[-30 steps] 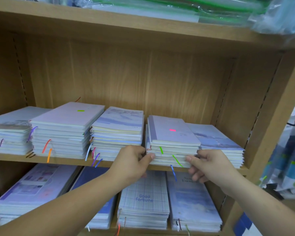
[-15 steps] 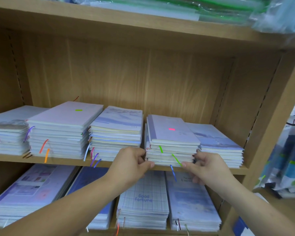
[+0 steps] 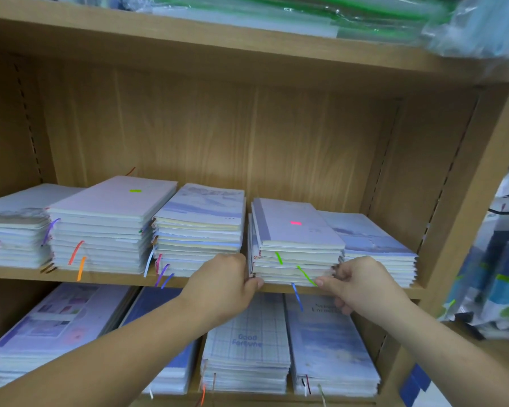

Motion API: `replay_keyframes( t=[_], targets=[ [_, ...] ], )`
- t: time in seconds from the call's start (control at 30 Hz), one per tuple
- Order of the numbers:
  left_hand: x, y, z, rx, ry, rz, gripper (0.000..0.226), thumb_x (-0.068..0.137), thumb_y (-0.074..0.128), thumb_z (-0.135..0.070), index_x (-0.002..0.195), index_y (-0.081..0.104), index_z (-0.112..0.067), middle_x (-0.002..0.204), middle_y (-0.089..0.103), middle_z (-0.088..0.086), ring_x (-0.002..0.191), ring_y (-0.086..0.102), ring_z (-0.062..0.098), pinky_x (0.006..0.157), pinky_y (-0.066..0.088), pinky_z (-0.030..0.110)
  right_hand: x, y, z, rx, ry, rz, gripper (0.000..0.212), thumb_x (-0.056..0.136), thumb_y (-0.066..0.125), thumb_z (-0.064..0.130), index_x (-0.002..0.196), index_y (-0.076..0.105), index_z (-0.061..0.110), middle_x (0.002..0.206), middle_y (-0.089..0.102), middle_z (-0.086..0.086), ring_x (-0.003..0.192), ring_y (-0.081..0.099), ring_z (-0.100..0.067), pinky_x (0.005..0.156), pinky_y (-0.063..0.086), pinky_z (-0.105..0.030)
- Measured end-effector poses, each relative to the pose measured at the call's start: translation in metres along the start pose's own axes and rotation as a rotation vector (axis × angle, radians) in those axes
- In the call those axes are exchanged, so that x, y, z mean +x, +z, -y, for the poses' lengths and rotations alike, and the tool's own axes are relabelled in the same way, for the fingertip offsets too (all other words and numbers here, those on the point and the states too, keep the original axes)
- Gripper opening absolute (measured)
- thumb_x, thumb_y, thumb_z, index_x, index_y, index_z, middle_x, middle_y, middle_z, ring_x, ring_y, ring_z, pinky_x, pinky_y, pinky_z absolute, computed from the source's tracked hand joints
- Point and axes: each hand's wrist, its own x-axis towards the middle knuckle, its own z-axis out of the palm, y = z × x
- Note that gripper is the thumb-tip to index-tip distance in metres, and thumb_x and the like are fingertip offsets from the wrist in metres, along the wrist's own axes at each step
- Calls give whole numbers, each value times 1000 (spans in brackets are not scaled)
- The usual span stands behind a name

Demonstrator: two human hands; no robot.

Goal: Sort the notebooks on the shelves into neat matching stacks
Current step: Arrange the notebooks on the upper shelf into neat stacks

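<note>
A stack of pale lilac notebooks with a pink mark on top [image 3: 294, 227] sits on the middle shelf [image 3: 124, 279], right of centre. My left hand [image 3: 227, 283] grips its front left corner, thumb under the lowest books. My right hand [image 3: 356, 282] grips its front right corner, fingers tucked in the gap beside the lower blue stack [image 3: 373, 245]. Left of it stand a blue-cover stack [image 3: 200, 230], a tall stack with a green mark [image 3: 106, 218] and a far-left stack [image 3: 12, 230]. Coloured ribbon markers hang from the fronts.
The lower shelf holds more notebook stacks, among them a grid-cover "Good Fortune" stack [image 3: 247, 342] and a blue one [image 3: 329, 345]. Green and clear plastic packs [image 3: 306, 13] lie on the top shelf. Packaged goods [image 3: 500, 274] hang beyond the bookcase's right side panel [image 3: 467, 183].
Both hands have closed in a little on the pink-marked stack's front corners; the right hand moved up from below the shelf edge to the stack's side. The stacks stay where they were.
</note>
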Motion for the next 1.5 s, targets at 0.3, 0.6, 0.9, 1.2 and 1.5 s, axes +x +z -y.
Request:
replay_keyframes(
  t=[0.3, 0.6, 0.9, 1.2, 1.5],
  targets=[
    [1, 3, -19, 42, -56, 182, 28, 109, 41, -41, 99, 41, -14, 106, 64, 14, 86, 69, 32, 63, 42, 31, 5, 11, 2, -215, -79, -67, 40, 89, 69, 49, 71, 60, 15, 69, 70, -2, 73, 68, -26, 72, 55, -38],
    [3, -14, -12, -12, 16, 82, 37, 100, 51, -51, 76, 39, -26, 78, 57, 0, 66, 51, 20, 63, 38, 32, 3, -10, 5, -162, -49, 6, 55, 83, 70, 61, 68, 61, 8, 56, 70, -2, 55, 69, -16, 72, 59, -38],
    [15, -22, -23, -18, -2, 99, 31, 103, 51, -45, 93, 45, -16, 97, 65, 10, 96, 64, 32, 67, 36, 31, 7, -20, 30, 39, -11, 63, 50, 84, 77, 53, 88, 59, 6, 62, 73, -5, 57, 73, -26, 62, 60, -44],
    [21, -19, -21, -10, -6, 152, 31, 105, 47, -43, 104, 46, -12, 108, 66, 13, 71, 63, 29, 65, 48, 32, 12, -19, 22, -31, -74, 28, 50, 80, 79, 55, 73, 60, 9, 60, 72, -3, 61, 72, -24, 70, 61, -50],
    [18, -25, -22, -211, 28, -101, 43, 103, 47, -48, 72, 45, -18, 65, 58, 3, 65, 59, 24, 59, 43, 37, 1, -37, 40, 132, -41, 74, 58, 91, 63, 60, 86, 61, 2, 68, 74, -8, 57, 71, -21, 57, 57, -35]
  ],
)
